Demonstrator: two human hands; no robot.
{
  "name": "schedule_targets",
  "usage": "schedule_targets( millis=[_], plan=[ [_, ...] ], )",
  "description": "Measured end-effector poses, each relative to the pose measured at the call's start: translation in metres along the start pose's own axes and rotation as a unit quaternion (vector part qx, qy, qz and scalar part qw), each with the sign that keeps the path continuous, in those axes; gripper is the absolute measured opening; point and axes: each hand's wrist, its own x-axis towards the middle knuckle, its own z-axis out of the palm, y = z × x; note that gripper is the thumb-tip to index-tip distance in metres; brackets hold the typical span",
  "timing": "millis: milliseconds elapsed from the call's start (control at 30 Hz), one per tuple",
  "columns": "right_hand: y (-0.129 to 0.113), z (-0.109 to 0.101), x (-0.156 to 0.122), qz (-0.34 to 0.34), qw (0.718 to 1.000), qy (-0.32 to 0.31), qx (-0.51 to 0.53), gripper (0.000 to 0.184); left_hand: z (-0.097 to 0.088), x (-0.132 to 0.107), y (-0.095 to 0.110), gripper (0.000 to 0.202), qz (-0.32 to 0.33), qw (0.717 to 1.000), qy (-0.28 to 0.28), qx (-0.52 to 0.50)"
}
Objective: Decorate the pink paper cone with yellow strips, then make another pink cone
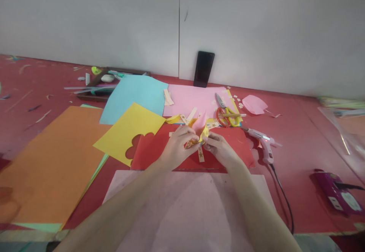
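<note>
Over the red sheet (159, 157), my left hand (181, 143) and my right hand (218, 147) hold a small paper craft piece (200, 122) between them. It has a pink pointed top and a yellow band around its lower part. The left fingers close on its left side, and the right fingertips pinch the yellow edge at its right. A star-printed strip (201, 155) shows just below the piece. Scissors (225, 111) with red and yellow handles lie beyond my right hand. My fingers hide part of the piece.
A pink glue gun (264, 141) with a lit red light lies at right, its cord running toward the front. Yellow (125, 130), blue (137, 96) and orange sheets (57, 157) spread leftward. A black phone (204, 69) leans on the wall. A purple power socket (338, 191) sits far right.
</note>
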Motion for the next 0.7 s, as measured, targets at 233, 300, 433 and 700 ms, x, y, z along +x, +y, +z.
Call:
schedule_targets(
  millis=[233, 300, 433, 700],
  plan=[
    [-0.0012, 0.0008, -0.0008, 0.007, 1.000, 0.008, 0.008, 0.016, 0.0000, 0.0000, -0.0006, 0.006, 0.006, 1.000, -0.003, 0.000],
    [-0.0010, 0.0007, -0.0007, 0.008, 1.000, 0.009, 0.009, 0.016, -0.0003, 0.0002, -0.0006, 0.006, 0.006, 1.000, -0.001, 0.001],
    [0.0008, 0.0002, 0.0000, -0.001, 1.000, 0.005, 0.007, 0.017, -0.0005, 0.0002, -0.0010, 0.006, 0.001, 1.000, 0.002, 0.003],
    [0.0021, 0.0034, 0.0005, -0.021, 1.000, 0.010, -0.016, 0.024, -0.0001, 0.0004, -0.0008, 0.006, 0.050, 0.996, -0.022, 0.073]
  ],
)
